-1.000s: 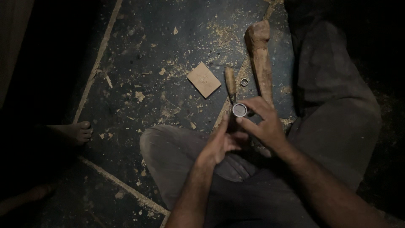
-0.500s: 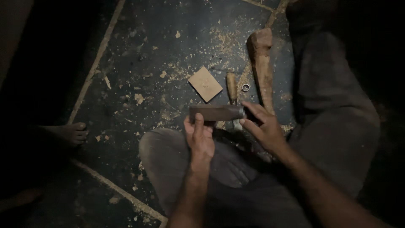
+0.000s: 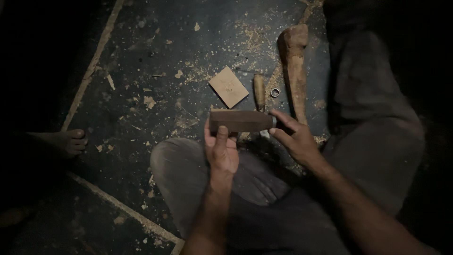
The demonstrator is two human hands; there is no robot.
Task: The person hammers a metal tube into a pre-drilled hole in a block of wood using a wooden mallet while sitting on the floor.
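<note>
Wooden handle [image 3: 240, 121]: dark, lying level at frame centre, above the knee [image 3: 181, 163].
Left hand [image 3: 222, 148]: closed on the handle's left part, thumb over its front.
Right hand [image 3: 295, 138]: fingertips pinching the handle's right end, where a metal band shows.
Floor [image 3: 141, 56]: dark, strewn with shavings.
Upper centre: square wood block [image 3: 228, 87], small tool [image 3: 259, 91], metal ring [image 3: 274, 92], long carved piece [image 3: 296, 66].
Left edge: bare foot [image 3: 63, 140].

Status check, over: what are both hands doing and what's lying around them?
Left hand grips dark wooden handle, held level. Right hand pinches its metal-ringed end. On floor beyond: square wood piece, small ring, long carved wood.
</note>
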